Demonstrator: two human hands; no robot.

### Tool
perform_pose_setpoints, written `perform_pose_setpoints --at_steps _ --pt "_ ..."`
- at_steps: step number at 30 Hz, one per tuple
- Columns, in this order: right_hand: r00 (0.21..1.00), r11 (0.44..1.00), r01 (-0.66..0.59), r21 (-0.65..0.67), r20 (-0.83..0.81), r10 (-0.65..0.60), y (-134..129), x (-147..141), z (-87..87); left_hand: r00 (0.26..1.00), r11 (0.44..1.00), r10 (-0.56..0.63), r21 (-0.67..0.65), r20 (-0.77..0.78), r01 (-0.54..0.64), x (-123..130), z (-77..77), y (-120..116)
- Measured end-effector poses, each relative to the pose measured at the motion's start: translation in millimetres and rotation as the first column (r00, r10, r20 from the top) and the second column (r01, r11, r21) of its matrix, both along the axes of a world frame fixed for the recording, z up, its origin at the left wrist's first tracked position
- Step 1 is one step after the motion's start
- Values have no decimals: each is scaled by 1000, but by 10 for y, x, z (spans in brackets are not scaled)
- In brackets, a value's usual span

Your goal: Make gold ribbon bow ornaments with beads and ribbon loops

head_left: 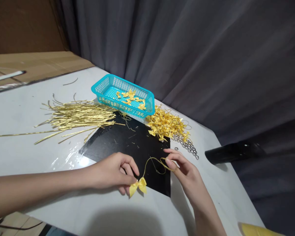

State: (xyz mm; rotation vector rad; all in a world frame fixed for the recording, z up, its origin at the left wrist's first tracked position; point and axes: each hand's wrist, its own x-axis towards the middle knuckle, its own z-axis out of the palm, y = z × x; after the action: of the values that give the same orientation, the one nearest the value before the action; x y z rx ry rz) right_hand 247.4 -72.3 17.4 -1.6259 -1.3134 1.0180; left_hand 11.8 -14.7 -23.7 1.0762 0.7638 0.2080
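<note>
My left hand [121, 173] pinches a small yellow ribbon bow [138, 186] between thumb and fingers, just over the near edge of a black mat [135, 144]. From the bow a thin gold cord [149, 158] curves up and across to the right. Thumb and index finger of my right hand [183, 167] are closed on the looped other part of that cord, above the mat's right edge. Whether anything else sits at the bow's knot is too small to tell.
Behind the mat stands a turquoise basket [123, 78] with several yellow bows. A heap of gold cords [81, 114] lies left; a pile of corded yellow bows [166, 121] and small silver beads [186, 146] lie right. A black cylinder [226, 152] juts over the table's right edge.
</note>
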Motion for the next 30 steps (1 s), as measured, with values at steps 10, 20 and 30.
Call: perform_pose_setpoints --at_steps 10,20,30 --pt "967 969 -236 -79 76 242 -137 -458 -129 996 874 71 485 -58 -34 -25 18 10" --pt "975 974 -208 -87 61 214 -108 -547 -238 995 857 52 515 -89 1 -41 23 -20" --pt "958 973 -233 -4 174 230 -120 -577 -283 993 889 67 458 -100 -14 -15 16 -35"
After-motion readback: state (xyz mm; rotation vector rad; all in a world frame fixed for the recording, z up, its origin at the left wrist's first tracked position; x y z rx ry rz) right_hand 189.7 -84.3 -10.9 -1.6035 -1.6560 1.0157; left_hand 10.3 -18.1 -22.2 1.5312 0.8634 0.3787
